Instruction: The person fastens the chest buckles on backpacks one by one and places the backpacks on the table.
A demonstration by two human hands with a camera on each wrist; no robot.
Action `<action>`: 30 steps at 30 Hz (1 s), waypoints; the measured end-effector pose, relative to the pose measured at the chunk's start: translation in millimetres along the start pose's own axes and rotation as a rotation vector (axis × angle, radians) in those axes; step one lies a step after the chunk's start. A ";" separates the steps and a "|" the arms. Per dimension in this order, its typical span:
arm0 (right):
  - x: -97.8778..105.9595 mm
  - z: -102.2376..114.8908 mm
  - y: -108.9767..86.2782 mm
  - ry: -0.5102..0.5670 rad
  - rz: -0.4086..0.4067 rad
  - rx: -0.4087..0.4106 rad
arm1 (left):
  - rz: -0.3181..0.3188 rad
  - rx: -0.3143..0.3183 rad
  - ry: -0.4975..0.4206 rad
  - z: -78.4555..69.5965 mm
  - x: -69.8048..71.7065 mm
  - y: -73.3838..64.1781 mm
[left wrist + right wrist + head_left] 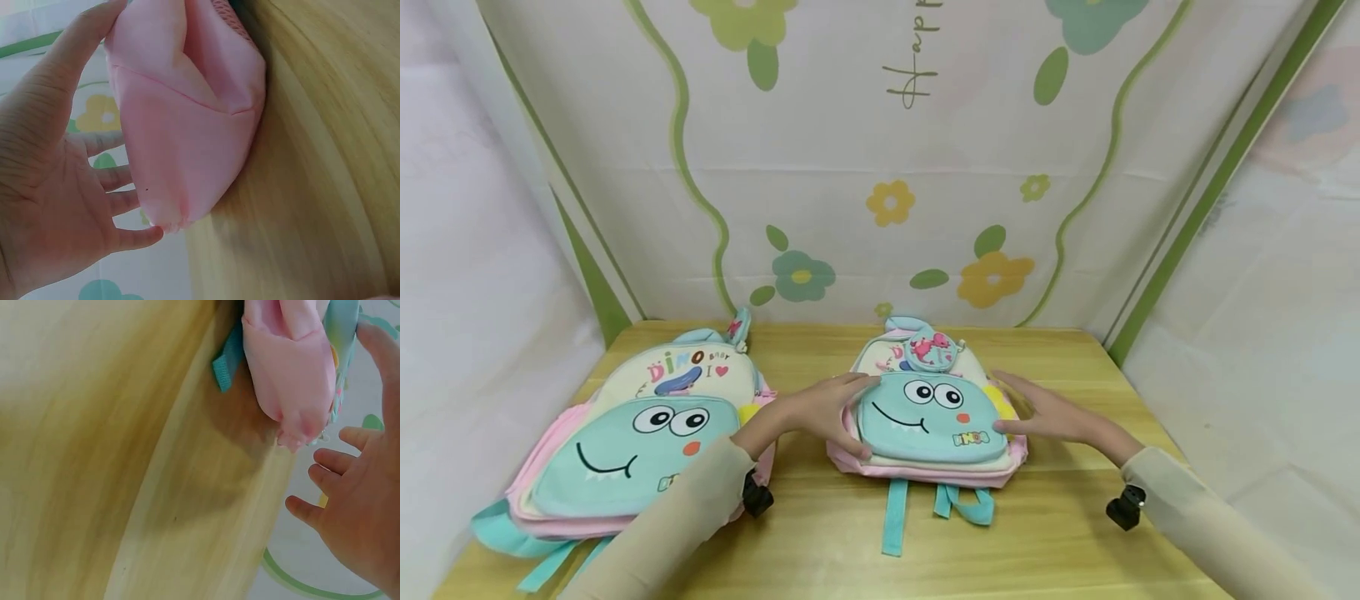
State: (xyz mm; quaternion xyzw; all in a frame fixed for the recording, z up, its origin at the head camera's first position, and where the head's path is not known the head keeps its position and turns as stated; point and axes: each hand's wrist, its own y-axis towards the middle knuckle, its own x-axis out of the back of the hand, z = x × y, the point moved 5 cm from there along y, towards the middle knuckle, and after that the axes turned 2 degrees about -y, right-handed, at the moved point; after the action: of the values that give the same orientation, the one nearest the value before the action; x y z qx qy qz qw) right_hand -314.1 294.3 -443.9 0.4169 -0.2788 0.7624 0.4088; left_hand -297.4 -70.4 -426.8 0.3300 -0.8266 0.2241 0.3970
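A small child's backpack (932, 421) lies front up on the table, with a pale blue pocket bearing a cartoon face. My left hand (831, 412) is at its left side, thumb along the lower corner and fingers near the upper edge. In the left wrist view its straight fingers reach beside the pink side panel (181, 125). At the backpack's right side my right hand (1045, 412) is spread, thumb by the pocket's edge. In the right wrist view its fingers are apart from the pink side (290, 375). A round dinosaur-print charm pouch (932, 350) sits near the top.
A larger-looking matching backpack (632, 450) lies to the left, partly behind my left sleeve. Turquoise straps (895, 517) trail from the middle backpack onto the wooden table (1060, 533). A flowered cloth (887, 150) hangs behind, with cloth walls at both sides.
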 end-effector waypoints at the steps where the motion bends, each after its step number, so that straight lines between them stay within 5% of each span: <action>1: -0.4 0.1 -0.7 0.008 0.005 0.001 | 0.000 -0.002 0.002 0.1 0.2 -0.4; 30: -8.2 -5.9 -7.5 0.092 0.095 0.124 | -0.079 0.046 0.107 6.4 -7.8 3.5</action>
State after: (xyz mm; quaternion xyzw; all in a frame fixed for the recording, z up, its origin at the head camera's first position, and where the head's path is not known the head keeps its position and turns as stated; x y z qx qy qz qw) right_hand -307.5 299.5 -453.2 0.3923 -0.2314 0.8152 0.3578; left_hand -299.6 -69.2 -437.2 0.3587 -0.7853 0.2444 0.4415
